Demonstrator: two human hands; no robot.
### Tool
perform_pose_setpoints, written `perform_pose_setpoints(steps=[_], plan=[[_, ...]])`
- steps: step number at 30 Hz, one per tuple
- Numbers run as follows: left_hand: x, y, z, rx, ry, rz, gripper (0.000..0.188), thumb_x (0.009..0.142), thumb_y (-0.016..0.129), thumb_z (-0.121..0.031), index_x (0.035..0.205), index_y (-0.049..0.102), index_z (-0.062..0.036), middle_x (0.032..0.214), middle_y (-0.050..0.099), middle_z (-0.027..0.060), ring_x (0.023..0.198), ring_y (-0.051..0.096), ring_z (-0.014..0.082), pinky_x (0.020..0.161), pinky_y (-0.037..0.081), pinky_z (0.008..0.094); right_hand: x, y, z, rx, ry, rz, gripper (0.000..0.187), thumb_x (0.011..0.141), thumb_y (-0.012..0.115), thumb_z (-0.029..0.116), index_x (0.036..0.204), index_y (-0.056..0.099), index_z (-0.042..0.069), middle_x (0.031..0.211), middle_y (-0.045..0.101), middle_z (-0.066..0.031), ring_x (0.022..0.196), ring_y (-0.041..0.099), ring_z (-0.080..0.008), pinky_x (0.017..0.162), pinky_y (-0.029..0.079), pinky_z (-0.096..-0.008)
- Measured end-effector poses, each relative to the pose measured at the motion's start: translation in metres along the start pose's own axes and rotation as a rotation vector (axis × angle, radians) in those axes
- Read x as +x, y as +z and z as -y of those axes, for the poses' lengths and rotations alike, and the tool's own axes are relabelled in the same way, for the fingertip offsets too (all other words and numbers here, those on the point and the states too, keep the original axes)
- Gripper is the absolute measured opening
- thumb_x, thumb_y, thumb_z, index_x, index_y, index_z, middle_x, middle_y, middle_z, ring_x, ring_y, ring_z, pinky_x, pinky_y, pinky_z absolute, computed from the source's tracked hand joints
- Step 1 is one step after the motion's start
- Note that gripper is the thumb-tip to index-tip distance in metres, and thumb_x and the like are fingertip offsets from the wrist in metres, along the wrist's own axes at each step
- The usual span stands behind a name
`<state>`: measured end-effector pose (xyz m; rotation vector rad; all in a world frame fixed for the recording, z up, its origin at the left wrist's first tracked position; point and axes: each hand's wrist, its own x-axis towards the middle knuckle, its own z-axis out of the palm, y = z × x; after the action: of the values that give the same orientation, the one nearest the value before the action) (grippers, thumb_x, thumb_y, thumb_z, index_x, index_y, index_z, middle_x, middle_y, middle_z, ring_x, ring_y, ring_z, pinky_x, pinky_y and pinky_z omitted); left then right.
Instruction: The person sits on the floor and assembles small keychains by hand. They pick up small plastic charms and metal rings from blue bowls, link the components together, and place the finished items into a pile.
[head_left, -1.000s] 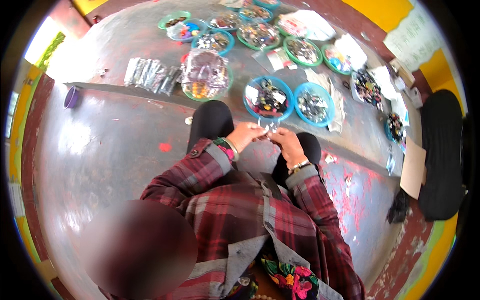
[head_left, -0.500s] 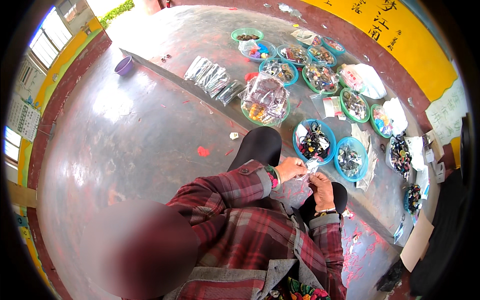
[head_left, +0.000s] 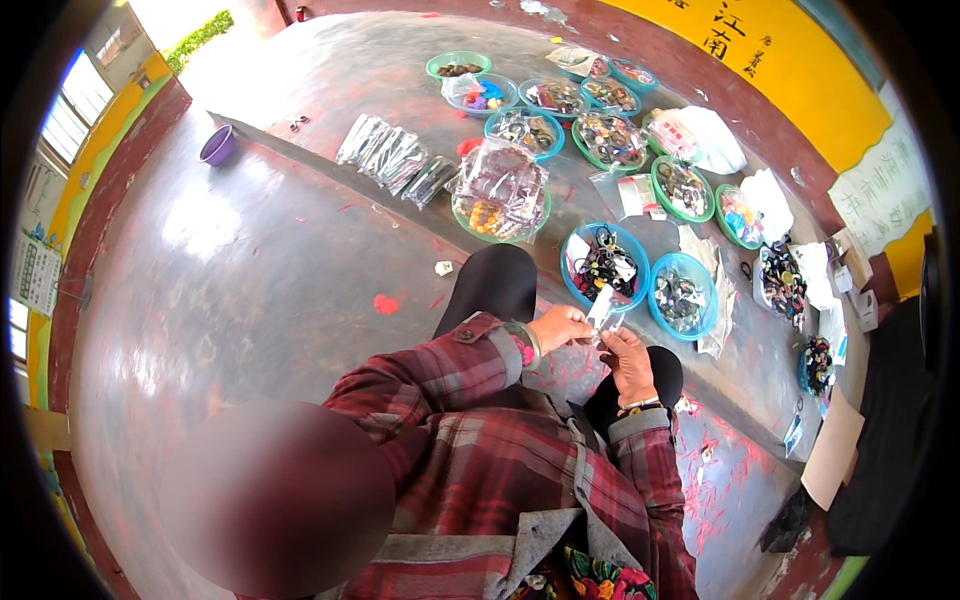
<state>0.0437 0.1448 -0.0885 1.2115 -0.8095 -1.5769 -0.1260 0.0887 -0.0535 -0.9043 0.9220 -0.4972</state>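
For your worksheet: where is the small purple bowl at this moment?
In the head view, the small purple bowl sits alone on the grey floor at upper left, left of the row of clear packets.

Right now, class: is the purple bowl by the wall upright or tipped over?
Upright: the purple bowl shows its open mouth facing up on the floor.

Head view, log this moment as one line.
left hand: holds small clear bag | right hand: touching bag | nearest: blue bowl

Small clear plastic packet (head_left: 603, 305) pinched between both hands. Row of clear cellophane packets (head_left: 395, 160) on floor, upper centre. Yellow wall sign (head_left: 790, 50), dark characters, top right. White paper notice (head_left: 880, 190) on right wall.
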Motion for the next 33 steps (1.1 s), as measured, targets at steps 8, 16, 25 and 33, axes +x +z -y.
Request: perform_pose_setpoints(steps=[8,16,25,33], plan=[[-0.01,0.005,-0.021,0.126,0.047,-0.093,0.018,0.075,0.067,-0.021,0.075,0.059,-0.0053,0.067,0.058,0.0009,0.062,0.049,0.0066,0.056,0.038,0.0212,0.004,-0.008,-0.006,-0.043,-0.019,0.059,0.01,0.078,0.061,0.012,0.082,0.062,0.002,0.072,0.059,-0.0023,0.065,0.053,-0.0093,0.059,0.038,-0.0218],[-0.006,0.005,-0.018,-0.068,0.008,0.07,0.011,0.078,0.064,-0.018,0.08,0.058,-0.0087,0.079,0.059,-0.0003,0.072,0.051,0.0079,0.064,0.037,0.0234,0.004,-0.009,-0.004,0.055,-0.113,0.054,0.009,0.072,0.066,0.003,0.067,0.059,0.003,0.063,0.056,-0.0005,0.06,0.048,-0.0073,0.057,0.036,-0.0209],[-0.009,0.008,-0.026,-0.156,0.018,0.041,0.02,0.083,0.059,-0.02,0.098,0.062,-0.007,0.085,0.061,0.0,0.077,0.052,0.0074,0.068,0.038,0.0223,0.006,-0.011,-0.008,0.058,-0.115,0.147,0.012,0.072,0.067,0.003,0.066,0.057,0.005,0.063,0.056,0.0003,0.06,0.049,-0.0074,0.056,0.036,-0.0211],[-0.009,0.007,-0.024,-0.06,-0.001,-0.054,0.022,0.083,0.059,-0.02,0.096,0.063,-0.0028,0.086,0.063,0.0023,0.069,0.051,0.0056,0.061,0.037,0.0205,0.0,-0.003,0.003,-0.035,-0.111,0.064,0.008,0.078,0.066,0.015,0.076,0.061,0.009,0.074,0.059,0.0037,0.067,0.05,-0.0054,0.063,0.037,-0.0201]])
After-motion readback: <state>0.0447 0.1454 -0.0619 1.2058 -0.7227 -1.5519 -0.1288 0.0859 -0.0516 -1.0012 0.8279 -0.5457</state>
